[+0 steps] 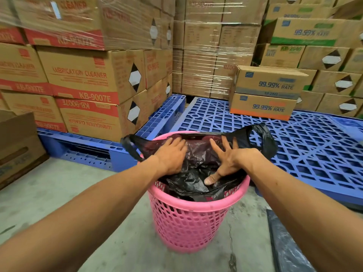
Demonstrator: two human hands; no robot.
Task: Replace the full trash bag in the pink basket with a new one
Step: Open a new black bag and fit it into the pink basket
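Observation:
A pink perforated plastic basket (pixel 188 218) stands on the concrete floor in the middle. A black plastic bag (pixel 196 154) lies in its mouth, its two handle loops hanging out over the rim at left and right. My left hand (pixel 172 158) rests palm down on the bag at the left, fingers together. My right hand (pixel 225 160) is spread on the bag at the right, the thumb pressing down into the bag's folds. Both hands are inside the bag's opening. What lies below the bag is hidden.
Blue plastic pallets (pixel 255 126) lie just behind and right of the basket. Stacked cardboard boxes (pixel 88 79) rise at left, back and right. A brown box (pixel 17 144) sits at the far left. Another dark plastic sheet (pixel 284 244) lies on the floor at lower right.

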